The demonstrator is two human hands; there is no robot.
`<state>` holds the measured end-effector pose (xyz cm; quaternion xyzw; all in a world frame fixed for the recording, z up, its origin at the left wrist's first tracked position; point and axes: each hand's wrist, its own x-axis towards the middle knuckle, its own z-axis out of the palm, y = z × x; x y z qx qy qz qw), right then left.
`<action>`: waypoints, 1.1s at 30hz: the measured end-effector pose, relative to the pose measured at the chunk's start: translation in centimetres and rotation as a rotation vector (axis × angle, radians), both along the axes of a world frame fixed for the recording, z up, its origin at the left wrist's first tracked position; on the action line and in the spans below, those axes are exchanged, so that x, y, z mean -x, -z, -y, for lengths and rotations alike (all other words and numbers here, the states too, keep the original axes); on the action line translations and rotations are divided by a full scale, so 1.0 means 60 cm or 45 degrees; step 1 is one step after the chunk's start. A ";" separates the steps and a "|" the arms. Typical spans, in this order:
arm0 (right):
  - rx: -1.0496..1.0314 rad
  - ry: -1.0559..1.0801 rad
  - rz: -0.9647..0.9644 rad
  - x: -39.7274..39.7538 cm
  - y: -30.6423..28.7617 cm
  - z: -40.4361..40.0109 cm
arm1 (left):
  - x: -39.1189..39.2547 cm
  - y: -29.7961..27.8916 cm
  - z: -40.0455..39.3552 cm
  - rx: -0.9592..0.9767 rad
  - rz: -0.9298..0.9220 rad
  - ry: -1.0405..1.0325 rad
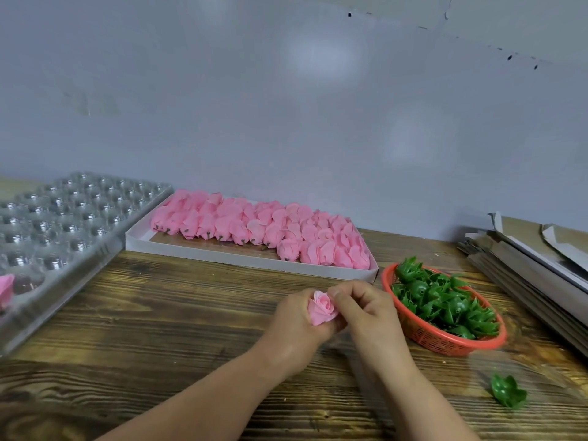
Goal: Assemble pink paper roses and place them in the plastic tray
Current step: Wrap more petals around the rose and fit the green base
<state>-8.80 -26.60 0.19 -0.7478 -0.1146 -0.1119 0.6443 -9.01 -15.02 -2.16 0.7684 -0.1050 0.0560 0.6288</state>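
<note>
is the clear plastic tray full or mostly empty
Mostly empty: the plastic tray shows rows of bare cups, with only one pink rose at its near left edge.

Both hands, left hand [294,319] and right hand [366,308], grip pink rose [322,308]

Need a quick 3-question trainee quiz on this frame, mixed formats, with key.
1. True or false: both hands grip the pink rose.
2. The orange basket holds: A) pink petals B) green calyxes C) glue sticks
3. Fill in: the lone green calyx lies on the ____ table.

Key: 1 true; 2 B; 3 wooden. Left hand, right hand.
</note>
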 end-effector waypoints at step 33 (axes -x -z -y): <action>0.053 -0.135 -0.033 -0.006 -0.004 0.019 | -0.004 0.008 -0.001 -0.250 0.037 -0.070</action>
